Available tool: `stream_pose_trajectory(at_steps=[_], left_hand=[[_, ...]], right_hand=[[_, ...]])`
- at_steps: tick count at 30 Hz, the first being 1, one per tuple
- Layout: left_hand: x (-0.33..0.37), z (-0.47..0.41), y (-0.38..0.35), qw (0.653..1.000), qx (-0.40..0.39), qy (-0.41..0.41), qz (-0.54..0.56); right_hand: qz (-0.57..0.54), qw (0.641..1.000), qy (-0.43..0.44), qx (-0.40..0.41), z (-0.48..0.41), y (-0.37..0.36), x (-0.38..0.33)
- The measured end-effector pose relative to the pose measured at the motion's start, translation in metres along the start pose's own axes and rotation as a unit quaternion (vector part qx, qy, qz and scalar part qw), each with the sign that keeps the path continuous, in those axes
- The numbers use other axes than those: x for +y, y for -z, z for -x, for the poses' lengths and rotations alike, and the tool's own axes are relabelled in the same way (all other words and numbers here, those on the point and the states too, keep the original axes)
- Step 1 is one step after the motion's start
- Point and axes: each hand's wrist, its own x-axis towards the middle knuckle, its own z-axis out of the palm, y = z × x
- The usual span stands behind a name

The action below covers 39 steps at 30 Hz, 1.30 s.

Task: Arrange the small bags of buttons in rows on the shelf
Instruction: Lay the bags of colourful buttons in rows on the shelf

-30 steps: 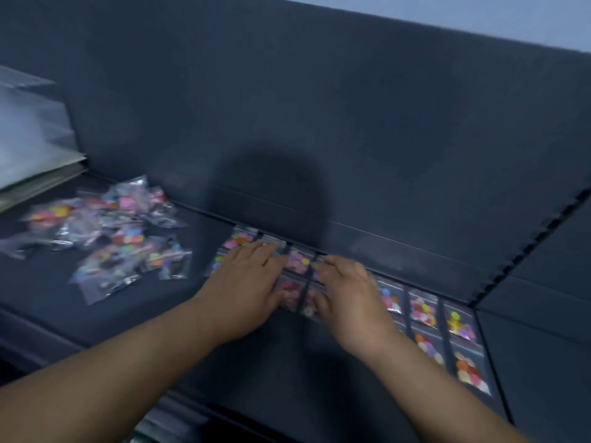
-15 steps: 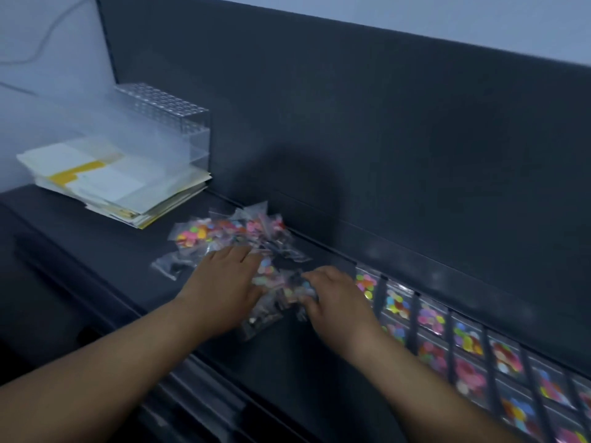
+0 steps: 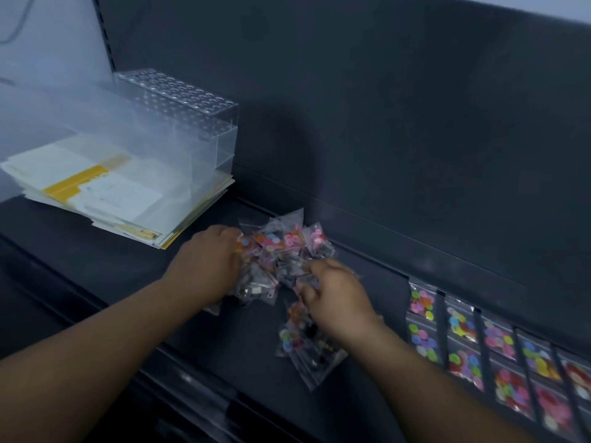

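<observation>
Button bags [image 3: 460, 327]: two rows near loose heap [image 3: 281, 247]

Clear bags [image 3: 281, 251] hold multicoloured buttons; dark grey shelf [image 3: 96, 266]; yellow-striped papers [image 3: 96, 187].

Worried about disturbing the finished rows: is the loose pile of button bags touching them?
Apart. The head view shows bare shelf between the loose pile and the nearest of the arranged rows.
</observation>
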Motion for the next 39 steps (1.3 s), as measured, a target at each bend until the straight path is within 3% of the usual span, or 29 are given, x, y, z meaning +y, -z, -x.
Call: stream_pose_trajectory(at_steps=[8, 12, 18, 23, 27, 32, 35, 39], left_hand=[[-0.022, -0.036, -0.003, 0.993, -0.089, 0.056, 0.061], [-0.028, -0.044, -0.006, 0.984, -0.147, 0.06, 0.08], [-0.036, -0.048, -0.007, 0.974, -0.116, 0.086, 0.178], [-0.036, -0.045, -0.002, 0.962, -0.071, 0.098, 0.246], [-0.032, -0.04, 0.005, 0.945, -0.027, 0.098, 0.311], [-0.019, -0.035, 0.015, 0.914, 0.016, 0.117, 0.387], [-0.008, -0.029, 0.018, 0.88, 0.008, 0.137, 0.456], [0.012, -0.019, 0.018, 0.828, -0.023, 0.154, 0.539]], right_hand=[[-0.005, 0.999, 0.023, 0.024, -0.05, -0.01, -0.029], [0.016, 1.0, 0.011, -0.012, -0.071, -0.018, -0.035], [-0.039, 0.998, -0.017, -0.034, -0.079, -0.028, -0.039], [-0.125, 0.991, -0.042, 0.009, -0.077, -0.022, -0.038], [-0.293, 0.953, -0.081, 0.016, -0.071, -0.012, -0.041], [-0.462, 0.872, -0.159, 0.012, -0.057, 0.001, -0.04], [-0.531, 0.826, -0.187, -0.004, -0.043, 0.012, -0.036], [-0.567, 0.8, -0.197, -0.016, -0.019, 0.025, -0.023]])
